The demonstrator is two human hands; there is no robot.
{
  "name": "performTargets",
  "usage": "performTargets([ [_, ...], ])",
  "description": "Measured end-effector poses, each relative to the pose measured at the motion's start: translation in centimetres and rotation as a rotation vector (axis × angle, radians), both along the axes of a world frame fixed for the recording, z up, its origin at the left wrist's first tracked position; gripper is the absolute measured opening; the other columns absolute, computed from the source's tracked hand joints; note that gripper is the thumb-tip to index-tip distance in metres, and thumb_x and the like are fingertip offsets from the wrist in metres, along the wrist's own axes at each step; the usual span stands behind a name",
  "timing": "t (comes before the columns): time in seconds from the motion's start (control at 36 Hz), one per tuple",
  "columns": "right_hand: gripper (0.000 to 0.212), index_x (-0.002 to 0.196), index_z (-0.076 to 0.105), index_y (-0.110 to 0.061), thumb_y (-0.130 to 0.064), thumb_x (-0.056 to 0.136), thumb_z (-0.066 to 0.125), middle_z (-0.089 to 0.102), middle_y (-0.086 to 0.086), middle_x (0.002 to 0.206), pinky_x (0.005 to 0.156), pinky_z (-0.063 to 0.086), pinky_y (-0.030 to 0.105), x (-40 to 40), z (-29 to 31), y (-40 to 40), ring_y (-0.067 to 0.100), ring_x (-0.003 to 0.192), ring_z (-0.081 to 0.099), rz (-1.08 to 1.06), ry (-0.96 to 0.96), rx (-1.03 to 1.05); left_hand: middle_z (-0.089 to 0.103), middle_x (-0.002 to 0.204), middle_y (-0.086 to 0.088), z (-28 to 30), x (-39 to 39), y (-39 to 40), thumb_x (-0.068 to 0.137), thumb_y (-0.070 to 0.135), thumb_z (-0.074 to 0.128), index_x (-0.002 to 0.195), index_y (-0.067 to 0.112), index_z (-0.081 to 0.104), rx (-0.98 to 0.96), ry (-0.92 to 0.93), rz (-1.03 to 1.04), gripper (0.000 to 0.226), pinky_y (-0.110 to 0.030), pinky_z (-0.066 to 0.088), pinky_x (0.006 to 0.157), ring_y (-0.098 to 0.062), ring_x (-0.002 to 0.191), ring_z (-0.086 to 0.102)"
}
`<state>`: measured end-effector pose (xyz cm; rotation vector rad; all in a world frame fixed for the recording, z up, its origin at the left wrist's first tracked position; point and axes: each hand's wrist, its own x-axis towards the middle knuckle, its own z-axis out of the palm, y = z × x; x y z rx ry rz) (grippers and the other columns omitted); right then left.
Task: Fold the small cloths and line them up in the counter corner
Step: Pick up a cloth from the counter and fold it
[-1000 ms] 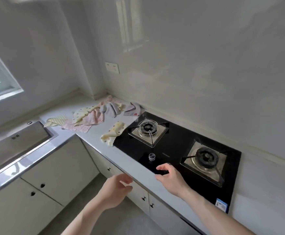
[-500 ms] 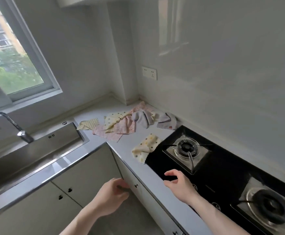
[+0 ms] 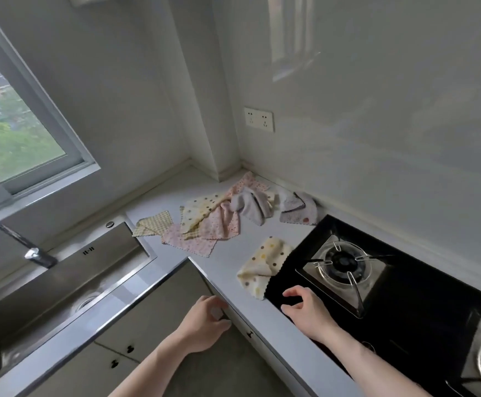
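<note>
Counter: pale L-shaped worktop (image 3: 233,270), steel sink (image 3: 62,282) at left, black gas hob (image 3: 405,296) at right.
Cloths: loose unfolded pile (image 3: 216,219) lies near the corner; checked yellow cloth (image 3: 153,227) beside the sink; grey cloth (image 3: 298,209) by the wall.
Dotted cream cloth (image 3: 263,266): crumpled, touching the hob edge.
Left hand (image 3: 202,325): fingers loosely curled, empty, below the counter edge.
Right hand (image 3: 308,310): fingers spread apart, empty, over the hob corner, near the dotted cream cloth.

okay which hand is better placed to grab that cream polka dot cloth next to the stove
The right hand, probably. It hovers open over the black glass hob's corner, just short of the cream polka-dot cloth. The left hand hangs off the grey counter's front edge, farther away.
</note>
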<state>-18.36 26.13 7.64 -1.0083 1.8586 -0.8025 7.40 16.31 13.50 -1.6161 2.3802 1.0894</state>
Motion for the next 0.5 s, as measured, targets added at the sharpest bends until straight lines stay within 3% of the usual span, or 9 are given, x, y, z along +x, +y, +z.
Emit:
performTargets([
  [0.28, 0.024, 0.11, 0.059, -0.034, -0.03, 0.089, 0.068, 0.052, -0.017, 0.117, 0.072, 0.048, 0.015, -0.2, -1.8, -1.4, 0.004, 0.089, 0.065, -0.184, 0.006, 0.012, 0.044, 0.139, 0.004, -2.1, -3.8, -8.2, 0.09, 0.035, 0.066, 0.125, 0.035, 0.057, 0.017, -0.105, -0.198, 0.036, -0.029, 0.048, 0.101, -0.016, 0.115, 0.058],
  [0.42, 0.025, 0.114, 0.058, -0.032, -0.03, 0.091, 0.067, 0.052, -0.017, 0.115, 0.065, 0.043, 0.011, 1.5, -2.7, -3.6, 0.002, 0.086, 0.061, -0.276, 0.045, 0.027, 0.041, 0.137, 0.007, -3.2, -4.2, -12.0, 0.092, 0.034, 0.067, 0.123, 0.037, 0.057, 0.04, -0.092, -0.309, 0.033, -0.025, 0.047, 0.097, -0.016, 0.115, 0.057],
  [0.5, 0.024, 0.114, 0.058, -0.034, -0.032, 0.091, 0.067, 0.05, -0.019, 0.116, 0.072, 0.049, 0.017, 2.8, -3.8, -5.3, 0.002, 0.094, 0.058, -0.337, 0.078, 0.035, 0.042, 0.135, 0.008, -3.9, -3.4, -14.5, 0.09, 0.034, 0.068, 0.119, 0.038, 0.058, 0.061, -0.058, -0.359, 0.031, -0.021, 0.049, 0.089, -0.01, 0.103, 0.063],
])
